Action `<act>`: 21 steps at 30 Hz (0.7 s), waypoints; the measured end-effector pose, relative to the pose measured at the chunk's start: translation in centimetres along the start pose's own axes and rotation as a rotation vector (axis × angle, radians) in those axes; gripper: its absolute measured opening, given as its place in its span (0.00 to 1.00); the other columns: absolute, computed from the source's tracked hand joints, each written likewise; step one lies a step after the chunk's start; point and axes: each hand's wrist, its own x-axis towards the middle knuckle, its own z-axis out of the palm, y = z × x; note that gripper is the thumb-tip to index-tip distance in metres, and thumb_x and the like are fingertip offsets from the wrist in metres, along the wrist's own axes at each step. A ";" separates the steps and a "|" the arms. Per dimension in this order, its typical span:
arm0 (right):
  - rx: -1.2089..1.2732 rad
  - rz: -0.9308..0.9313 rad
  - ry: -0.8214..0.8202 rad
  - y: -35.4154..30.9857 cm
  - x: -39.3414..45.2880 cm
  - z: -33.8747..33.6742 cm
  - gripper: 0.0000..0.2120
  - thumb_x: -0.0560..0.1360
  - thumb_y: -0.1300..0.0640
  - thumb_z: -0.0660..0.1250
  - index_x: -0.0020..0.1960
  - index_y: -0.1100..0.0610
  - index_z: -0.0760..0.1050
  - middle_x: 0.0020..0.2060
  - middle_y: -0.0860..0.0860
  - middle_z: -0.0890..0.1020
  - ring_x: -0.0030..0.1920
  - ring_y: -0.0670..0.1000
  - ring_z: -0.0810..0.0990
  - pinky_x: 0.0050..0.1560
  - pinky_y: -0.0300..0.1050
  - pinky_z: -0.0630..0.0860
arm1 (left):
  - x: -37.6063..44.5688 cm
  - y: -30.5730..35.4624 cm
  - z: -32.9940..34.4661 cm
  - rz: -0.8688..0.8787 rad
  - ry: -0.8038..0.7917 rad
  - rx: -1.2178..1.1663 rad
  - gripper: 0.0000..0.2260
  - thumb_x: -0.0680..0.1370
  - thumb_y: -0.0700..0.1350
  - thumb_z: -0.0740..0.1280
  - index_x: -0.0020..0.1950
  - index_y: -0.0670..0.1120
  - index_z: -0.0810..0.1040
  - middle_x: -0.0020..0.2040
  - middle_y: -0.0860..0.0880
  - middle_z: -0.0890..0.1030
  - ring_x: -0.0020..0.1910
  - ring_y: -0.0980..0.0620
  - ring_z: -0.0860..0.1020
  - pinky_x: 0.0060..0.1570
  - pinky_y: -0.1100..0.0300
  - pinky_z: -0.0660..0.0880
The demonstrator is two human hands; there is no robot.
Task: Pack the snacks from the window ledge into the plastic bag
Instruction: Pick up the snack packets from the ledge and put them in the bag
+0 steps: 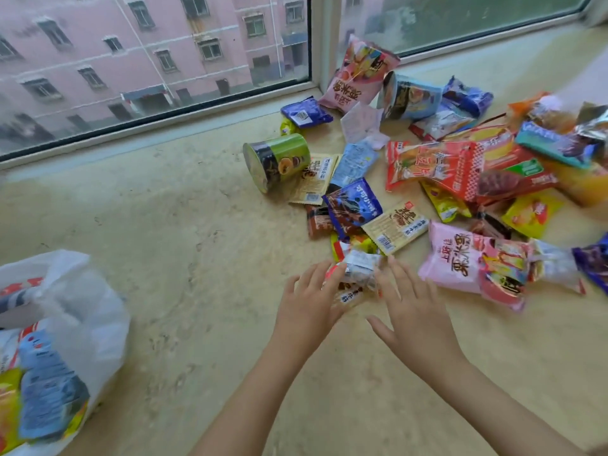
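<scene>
Several snack packets lie scattered on the beige stone window ledge [184, 225], mostly at the centre and right. Among them are a green tub [278, 161] on its side, a red packet [434, 167] and a pink packet [460, 258]. My left hand [312, 296] and my right hand [414, 301] reach side by side to the near edge of the pile. Between them is a small silvery packet [360, 269]; my left fingers touch it and a small packet below it. My right hand is open, fingers spread. The white plastic bag [75, 311] sits at the far left with snacks inside.
Window glass and frame [158, 116] run along the far side of the ledge, with a corner post [324, 44] behind the pile. A second pink packet [358, 74] leans against that corner. Bare ledge lies between the bag and the pile.
</scene>
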 end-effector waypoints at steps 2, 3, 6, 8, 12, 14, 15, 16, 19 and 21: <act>-0.005 0.005 -0.005 2.2 0.5 0.6 0.38 0.63 0.45 0.77 0.68 0.60 0.72 0.67 0.62 0.72 0.64 0.62 0.75 0.58 0.62 0.73 | 2.2 1.1 1.3 0.024 -0.045 -0.003 0.30 0.69 0.60 0.70 0.68 0.51 0.73 0.66 0.51 0.76 0.62 0.51 0.76 0.51 0.53 0.76; -0.016 0.005 -0.008 3.1 0.7 1.0 0.36 0.65 0.45 0.75 0.68 0.59 0.72 0.67 0.62 0.72 0.64 0.62 0.74 0.58 0.63 0.73 | 3.3 1.6 1.8 0.039 -0.066 -0.001 0.33 0.66 0.60 0.73 0.69 0.51 0.73 0.67 0.50 0.76 0.63 0.51 0.75 0.52 0.52 0.76; -0.031 0.002 -0.044 5.0 1.4 2.1 0.33 0.70 0.41 0.58 0.69 0.58 0.70 0.69 0.61 0.71 0.65 0.61 0.73 0.60 0.63 0.72 | 5.9 2.1 2.7 0.074 -0.112 0.012 0.38 0.61 0.61 0.77 0.69 0.51 0.73 0.68 0.51 0.75 0.67 0.49 0.73 0.59 0.48 0.74; -0.027 -0.017 -0.056 5.7 1.9 2.7 0.33 0.70 0.41 0.55 0.69 0.58 0.70 0.69 0.61 0.70 0.66 0.61 0.73 0.61 0.63 0.70 | 7.0 2.0 2.8 0.093 -0.087 0.016 0.37 0.60 0.62 0.77 0.67 0.52 0.75 0.65 0.52 0.77 0.65 0.48 0.74 0.61 0.48 0.70; -0.003 -0.054 -0.007 6.3 3.3 3.3 0.34 0.67 0.44 0.72 0.68 0.58 0.71 0.68 0.61 0.71 0.65 0.62 0.73 0.61 0.64 0.71 | 6.7 1.2 2.4 0.089 0.033 0.056 0.30 0.63 0.63 0.74 0.61 0.53 0.77 0.53 0.54 0.80 0.53 0.51 0.77 0.56 0.53 0.63; 0.025 -0.057 0.005 6.5 4.2 3.2 0.32 0.70 0.42 0.65 0.69 0.57 0.68 0.69 0.61 0.71 0.67 0.61 0.71 0.61 0.63 0.72 | 5.5 0.5 2.1 0.045 0.089 0.041 0.28 0.64 0.63 0.71 0.61 0.53 0.77 0.51 0.55 0.79 0.51 0.52 0.75 0.55 0.55 0.62; 0.037 -0.055 0.001 6.6 4.7 3.2 0.32 0.70 0.41 0.60 0.69 0.57 0.67 0.69 0.61 0.70 0.67 0.61 0.71 0.61 0.63 0.72 | 4.7 0.0 2.1 0.022 0.108 0.031 0.27 0.65 0.63 0.70 0.61 0.54 0.76 0.51 0.55 0.78 0.51 0.53 0.73 0.54 0.55 0.62; 0.048 -0.058 -0.008 6.8 5.2 3.2 0.32 0.70 0.41 0.56 0.69 0.57 0.67 0.69 0.61 0.71 0.68 0.61 0.70 0.61 0.63 0.72 | 3.9 -0.6 2.0 0.005 0.109 0.026 0.26 0.66 0.64 0.68 0.61 0.54 0.76 0.51 0.55 0.78 0.51 0.53 0.73 0.53 0.55 0.62; 0.062 -0.084 0.000 7.3 6.2 3.6 0.32 0.70 0.40 0.54 0.69 0.57 0.69 0.69 0.61 0.70 0.69 0.61 0.69 0.63 0.61 0.67 | 1.5 -2.1 1.8 -0.048 -0.009 0.026 0.29 0.68 0.71 0.57 0.63 0.57 0.74 0.51 0.57 0.78 0.51 0.54 0.74 0.53 0.54 0.66; 0.062 -0.119 0.026 7.2 6.7 3.8 0.32 0.71 0.40 0.54 0.69 0.57 0.69 0.69 0.60 0.70 0.69 0.60 0.66 0.63 0.61 0.66 | 0.8 -2.4 1.6 -0.129 -0.097 -0.041 0.30 0.72 0.74 0.51 0.64 0.59 0.74 0.54 0.59 0.78 0.52 0.56 0.76 0.53 0.54 0.69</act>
